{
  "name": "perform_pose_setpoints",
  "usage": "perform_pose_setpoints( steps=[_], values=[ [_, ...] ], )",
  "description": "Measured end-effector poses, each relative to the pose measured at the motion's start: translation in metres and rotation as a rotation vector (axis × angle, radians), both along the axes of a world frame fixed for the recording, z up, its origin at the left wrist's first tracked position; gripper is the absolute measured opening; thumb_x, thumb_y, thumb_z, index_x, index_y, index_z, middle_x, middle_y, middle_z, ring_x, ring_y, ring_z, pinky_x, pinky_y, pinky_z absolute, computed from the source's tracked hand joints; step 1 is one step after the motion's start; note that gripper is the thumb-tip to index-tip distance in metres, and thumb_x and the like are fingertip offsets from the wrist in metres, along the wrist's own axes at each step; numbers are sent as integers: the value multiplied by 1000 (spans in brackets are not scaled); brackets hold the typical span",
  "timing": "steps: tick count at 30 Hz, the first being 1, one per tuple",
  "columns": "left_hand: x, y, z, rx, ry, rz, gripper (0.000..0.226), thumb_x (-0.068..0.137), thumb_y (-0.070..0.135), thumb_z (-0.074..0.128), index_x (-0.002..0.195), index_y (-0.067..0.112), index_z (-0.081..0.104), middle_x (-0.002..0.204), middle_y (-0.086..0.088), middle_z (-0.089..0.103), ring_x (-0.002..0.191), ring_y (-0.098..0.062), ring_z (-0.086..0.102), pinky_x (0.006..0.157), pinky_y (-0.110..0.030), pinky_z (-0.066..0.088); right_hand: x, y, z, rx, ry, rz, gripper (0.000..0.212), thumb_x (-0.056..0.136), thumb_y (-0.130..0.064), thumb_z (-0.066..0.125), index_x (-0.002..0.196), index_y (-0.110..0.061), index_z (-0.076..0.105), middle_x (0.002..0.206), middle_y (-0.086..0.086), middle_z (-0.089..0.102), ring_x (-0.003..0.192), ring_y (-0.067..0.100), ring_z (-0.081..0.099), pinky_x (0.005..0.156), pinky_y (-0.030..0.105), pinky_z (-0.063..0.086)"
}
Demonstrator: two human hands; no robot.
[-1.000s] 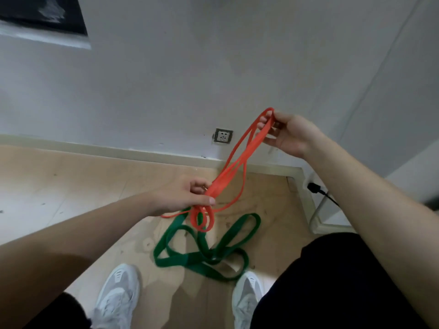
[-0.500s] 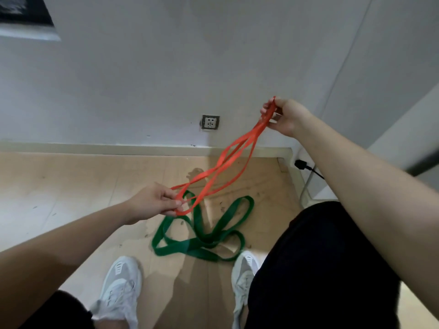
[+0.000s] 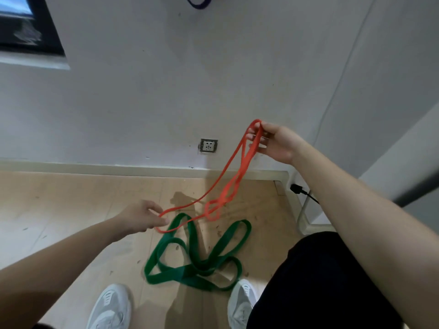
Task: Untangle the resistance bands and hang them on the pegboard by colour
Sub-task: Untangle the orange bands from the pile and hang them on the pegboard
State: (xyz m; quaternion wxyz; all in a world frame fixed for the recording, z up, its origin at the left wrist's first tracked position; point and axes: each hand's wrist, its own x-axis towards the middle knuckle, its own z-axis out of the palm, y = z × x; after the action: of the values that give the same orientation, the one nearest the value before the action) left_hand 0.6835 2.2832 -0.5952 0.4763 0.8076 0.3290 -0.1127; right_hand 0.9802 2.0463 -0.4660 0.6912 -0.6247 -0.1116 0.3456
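Wooden floor carries the green band, heaped at six o'clock. Above it the orange band hangs twisted between the right hand, gripping its top at two o'clock, and the left hand, pinching its low loop at eight.

The orange-red band between the left hand and the right hand is one plain bright colour. The green band below the left hand is a deep, even green on the pale tan wood-grain floor. Well above the right hand a dark purple band shows against the plain whitish-grey wall, left of that hand is a silver-framed white socket, and below both hands are white-and-grey shoes and black trousers.
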Motion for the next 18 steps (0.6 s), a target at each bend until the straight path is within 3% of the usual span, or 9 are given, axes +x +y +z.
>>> perform_pose_setpoints(
  steps=[2,5,8,10,15,18],
  values=[
    [8,-4,12,-25,-85,-33,25,85,30,78,105,22,66,99,-7,74,95,-23,68,84,-37,56,-8,4,2,-34,-35,146,26,105,-22,42,88,-15,60,93,5,69,94,23,68,94,40,51],
    [27,-10,37,-66,-252,-22,25,91,26,72,115,20,65,107,-6,70,103,-18,66,86,-29,53,-20,12,3,-97,-84,316,27,105,-23,39,86,-14,56,88,5,64,88,24,63,99,42,44],
    [50,-19,68,-29,-488,3,31,89,24,74,119,21,66,112,-2,70,103,-12,66,94,-30,54,-32,18,9,-97,-55,419,30,106,-20,38,85,-9,56,81,8,61,77,23,59,94,40,49],
    [61,-23,90,44,-572,-63,46,89,30,74,132,24,59,124,6,65,108,-9,62,99,-28,50,-40,21,14,-116,-82,486,31,106,-19,37,86,-8,56,80,9,59,74,23,57,88,38,51],
    [76,-25,121,166,-559,-313,75,89,44,71,153,26,36,149,10,46,137,-8,40,108,-26,34,-57,29,21,-144,-186,674,25,103,-19,40,87,-9,57,85,10,58,75,21,58,90,40,49],
    [77,-26,131,194,-517,-423,74,89,47,70,153,28,36,150,13,45,135,-1,42,108,-22,32,-64,35,21,-147,-208,719,25,101,-21,44,88,-9,61,88,12,60,80,24,59,97,48,45]
  ],
)
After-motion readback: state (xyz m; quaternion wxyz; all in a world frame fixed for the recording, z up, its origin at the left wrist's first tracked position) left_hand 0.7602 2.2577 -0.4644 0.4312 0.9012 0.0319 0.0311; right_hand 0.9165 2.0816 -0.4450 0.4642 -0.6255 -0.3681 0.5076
